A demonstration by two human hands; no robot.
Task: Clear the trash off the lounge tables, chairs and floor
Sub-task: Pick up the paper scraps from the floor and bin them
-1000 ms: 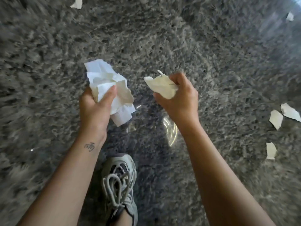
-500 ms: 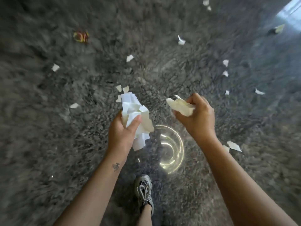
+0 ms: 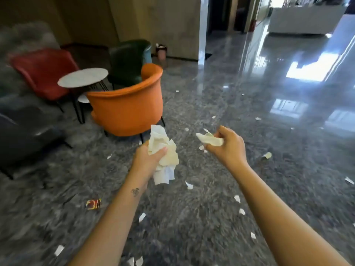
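Head view: left hand [image 3: 148, 160] clenches a crumpled paper wad [image 3: 163, 154], right hand [image 3: 227, 145] pinches a paper scrap [image 3: 210, 140] — mid-collection; next, probably the near floor scraps [image 3: 189, 185] — or a bin.

Two bare arms showed in the near half of the scene. The left arm [image 3: 107, 227] had a small dark tattoo [image 3: 135, 192] on it, close to the wrist. The drawing was too small to make out. The right arm [image 3: 278, 208] was bare all the way along. The left hand [image 3: 148, 160] and the right hand [image 3: 228, 148] were bare too, like the arms.
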